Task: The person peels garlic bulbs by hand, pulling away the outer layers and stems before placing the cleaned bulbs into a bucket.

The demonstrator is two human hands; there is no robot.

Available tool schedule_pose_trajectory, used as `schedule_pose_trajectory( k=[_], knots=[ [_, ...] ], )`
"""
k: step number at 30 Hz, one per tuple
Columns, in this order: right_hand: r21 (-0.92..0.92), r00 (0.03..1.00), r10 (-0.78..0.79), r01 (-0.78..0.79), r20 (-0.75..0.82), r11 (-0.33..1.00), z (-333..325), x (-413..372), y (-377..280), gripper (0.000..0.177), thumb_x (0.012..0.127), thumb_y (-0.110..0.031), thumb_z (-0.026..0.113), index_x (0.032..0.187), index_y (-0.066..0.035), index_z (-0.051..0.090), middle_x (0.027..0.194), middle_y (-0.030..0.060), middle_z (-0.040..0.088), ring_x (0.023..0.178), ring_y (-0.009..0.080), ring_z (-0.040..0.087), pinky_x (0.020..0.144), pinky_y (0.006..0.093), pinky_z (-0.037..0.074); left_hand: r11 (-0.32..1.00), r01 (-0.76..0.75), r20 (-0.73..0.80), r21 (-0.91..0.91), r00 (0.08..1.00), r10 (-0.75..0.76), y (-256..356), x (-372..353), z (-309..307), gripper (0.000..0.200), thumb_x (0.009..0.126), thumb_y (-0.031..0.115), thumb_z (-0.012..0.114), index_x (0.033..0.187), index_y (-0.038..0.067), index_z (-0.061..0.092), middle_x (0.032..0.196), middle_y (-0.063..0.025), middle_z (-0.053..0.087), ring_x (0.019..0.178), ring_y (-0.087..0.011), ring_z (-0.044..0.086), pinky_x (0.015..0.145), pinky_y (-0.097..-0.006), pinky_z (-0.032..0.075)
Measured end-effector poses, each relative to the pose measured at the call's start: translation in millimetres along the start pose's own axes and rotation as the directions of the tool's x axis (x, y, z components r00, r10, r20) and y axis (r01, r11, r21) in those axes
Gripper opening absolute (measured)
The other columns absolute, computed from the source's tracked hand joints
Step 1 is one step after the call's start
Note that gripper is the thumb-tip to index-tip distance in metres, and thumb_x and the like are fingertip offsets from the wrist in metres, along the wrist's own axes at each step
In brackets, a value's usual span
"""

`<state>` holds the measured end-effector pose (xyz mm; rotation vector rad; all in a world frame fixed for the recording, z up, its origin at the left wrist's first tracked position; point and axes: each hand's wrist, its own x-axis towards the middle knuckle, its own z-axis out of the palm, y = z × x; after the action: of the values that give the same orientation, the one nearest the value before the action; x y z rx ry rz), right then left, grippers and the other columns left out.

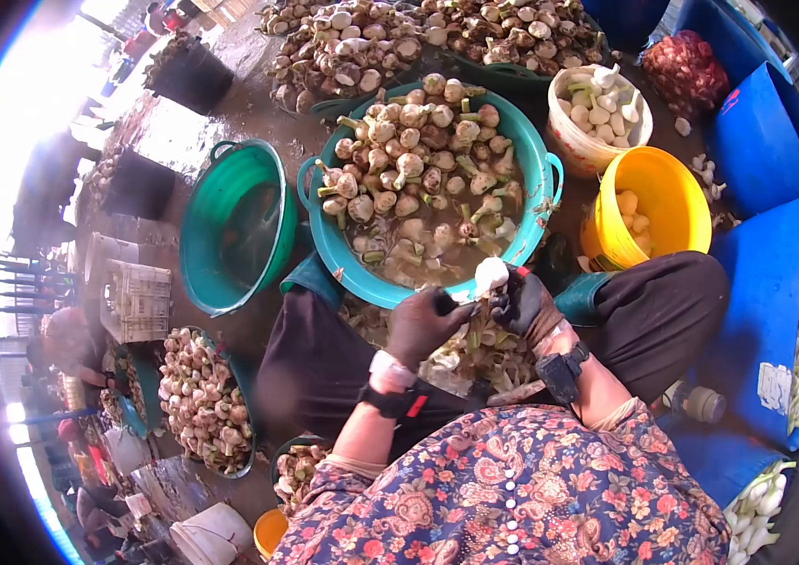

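A peeled white garlic bulb [491,274] is held up at the near rim of a turquoise tub [324,250]. My right hand [524,309], in a dark glove, is closed around the bulb's lower side. A small red piece shows at that hand's fingers. My left hand [421,325], also gloved, is closed with its fingertips pinched just below and left of the bulb; I cannot tell what is in them. Unpeeled garlic bulbs [409,165] fill the tub, some lying in murky water. Garlic peelings [484,353] are heaped beneath my hands, between my legs.
A yellow bucket [687,212] and a white bucket [574,141] with peeled garlic stand right of the tub. Left is a green basin [194,235]. Garlic piles [348,47] lie behind. Blue drums [748,301] line the right. Another person [70,344] works at far left.
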<state>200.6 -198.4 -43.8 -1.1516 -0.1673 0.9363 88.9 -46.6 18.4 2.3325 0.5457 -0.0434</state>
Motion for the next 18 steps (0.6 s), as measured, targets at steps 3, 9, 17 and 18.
schedule_pose_trajectory(
  k=[3,9,17,18],
  knots=[
    [-0.583,0.92,-0.316,0.393,0.234,0.711,-6.5,0.9,12.4,0.017,0.077,-0.003,0.053,0.093,-0.002,0.056,0.08,0.0053,0.059,0.073,0.0168,0.058,0.064,0.0282,0.047,0.992,-0.124,-0.099,0.035,0.987,0.127,12.1,10.7,27.8,0.028,0.078,0.032,0.068,0.079,0.004,0.062,0.066,-0.0107,0.062,0.056,-0.0286,0.058,0.055,-0.0325,0.046],
    [0.684,0.911,0.363,-0.392,0.196,0.615,-24.6,13.5,22.3,0.016,0.087,-0.016,0.05,0.091,-0.004,0.059,0.075,0.0009,0.058,0.062,0.0129,0.053,0.054,0.025,0.042,0.221,0.409,0.438,-0.885,0.893,0.103,-3.0,1.8,0.7,0.024,0.086,0.02,0.062,0.079,-0.003,0.06,0.071,-0.0082,0.063,0.062,-0.0129,0.059,0.056,-0.0262,0.046],
    [0.738,0.997,0.039,0.027,-0.072,0.674,-55.5,29.2,-76.2,0.058,0.089,-0.055,0.042,0.108,-0.002,0.057,0.092,0.0158,0.065,0.079,0.028,0.065,0.066,0.0428,0.054,0.957,0.027,0.117,0.29,0.991,-0.063,-88.4,131.0,50.1,0.071,0.067,0.039,0.073,0.121,0.002,0.047,0.12,-0.0166,0.052,0.1,-0.0379,0.056,0.088,-0.0437,0.046],
    [0.751,0.998,-0.062,0.036,0.006,0.659,-53.8,25.1,-102.2,0.072,0.086,-0.064,0.036,0.119,-0.002,0.051,0.108,0.0197,0.061,0.094,0.0341,0.063,0.074,0.0497,0.054,0.936,-0.007,0.165,0.352,0.985,-0.055,-99.2,151.3,66.0,0.075,0.066,0.038,0.073,0.125,0.003,0.042,0.13,-0.0176,0.041,0.106,-0.0371,0.053,0.09,-0.0426,0.045]
  ],
)
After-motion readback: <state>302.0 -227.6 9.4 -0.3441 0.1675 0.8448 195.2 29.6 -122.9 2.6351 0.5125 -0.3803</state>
